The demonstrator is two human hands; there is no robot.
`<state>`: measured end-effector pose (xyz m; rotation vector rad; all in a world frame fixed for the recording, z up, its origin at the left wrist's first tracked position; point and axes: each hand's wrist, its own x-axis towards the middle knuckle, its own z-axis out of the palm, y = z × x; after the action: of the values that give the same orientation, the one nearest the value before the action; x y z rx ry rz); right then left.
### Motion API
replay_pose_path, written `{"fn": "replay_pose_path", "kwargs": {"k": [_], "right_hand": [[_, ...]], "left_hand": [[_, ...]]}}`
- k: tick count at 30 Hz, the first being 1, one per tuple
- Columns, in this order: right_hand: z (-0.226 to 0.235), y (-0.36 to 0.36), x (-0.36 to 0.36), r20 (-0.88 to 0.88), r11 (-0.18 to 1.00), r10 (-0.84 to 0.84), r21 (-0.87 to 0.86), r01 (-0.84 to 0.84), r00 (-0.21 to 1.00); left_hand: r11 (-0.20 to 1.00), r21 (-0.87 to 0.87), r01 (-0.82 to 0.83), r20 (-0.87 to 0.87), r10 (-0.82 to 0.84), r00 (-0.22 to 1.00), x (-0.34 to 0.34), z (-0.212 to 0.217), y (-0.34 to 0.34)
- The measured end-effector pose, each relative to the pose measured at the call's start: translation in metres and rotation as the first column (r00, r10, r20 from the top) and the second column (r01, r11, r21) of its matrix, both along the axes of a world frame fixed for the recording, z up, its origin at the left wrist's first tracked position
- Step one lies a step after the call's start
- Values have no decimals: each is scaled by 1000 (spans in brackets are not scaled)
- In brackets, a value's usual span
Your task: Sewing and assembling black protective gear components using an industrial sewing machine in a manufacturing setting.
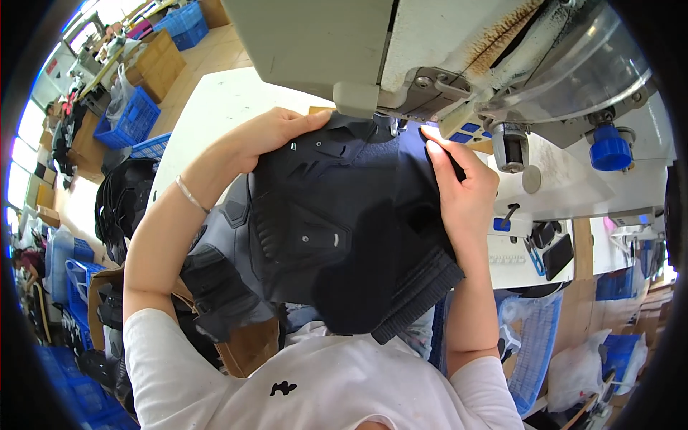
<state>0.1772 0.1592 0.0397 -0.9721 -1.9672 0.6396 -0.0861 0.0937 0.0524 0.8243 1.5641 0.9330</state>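
A large black fabric piece [301, 208] with moulded raised panels and a ribbed band [419, 294] at its lower right lies across the front of a sewing machine [322, 50]. Its far edge is under the presser foot [393, 125], where a light shines on the cloth. My left hand [276, 136], with a bangle on the wrist, grips the far left edge, thumb stretched toward the machine head. At the far right edge my right hand [466, 179] pinches the cloth between thumb and fingers. The needle itself is too small to make out.
Further black pieces [218, 287] hang at the left by a cardboard box [247, 347]. Blue scissors [534, 258] and a black phone-like object [557, 256] lie on the right of the white table [208, 107]. Blue crates [129, 118] stand on the floor.
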Motion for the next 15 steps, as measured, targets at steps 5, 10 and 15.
{"fn": "replay_pose_path", "kwargs": {"k": [5, 10, 15], "right_hand": [[-2, 3, -2, -42, 996, 28, 88, -24, 999], [-5, 9, 0, -57, 992, 24, 124, -17, 998], [-1, 9, 1, -57, 990, 37, 135, -29, 998]], "left_hand": [[979, -150, 138, 164, -113, 980, 0, -25, 10], [997, -78, 19, -39, -22, 999, 4, 5, 0], [996, -82, -40, -27, 38, 999, 2, 21, 4]]}}
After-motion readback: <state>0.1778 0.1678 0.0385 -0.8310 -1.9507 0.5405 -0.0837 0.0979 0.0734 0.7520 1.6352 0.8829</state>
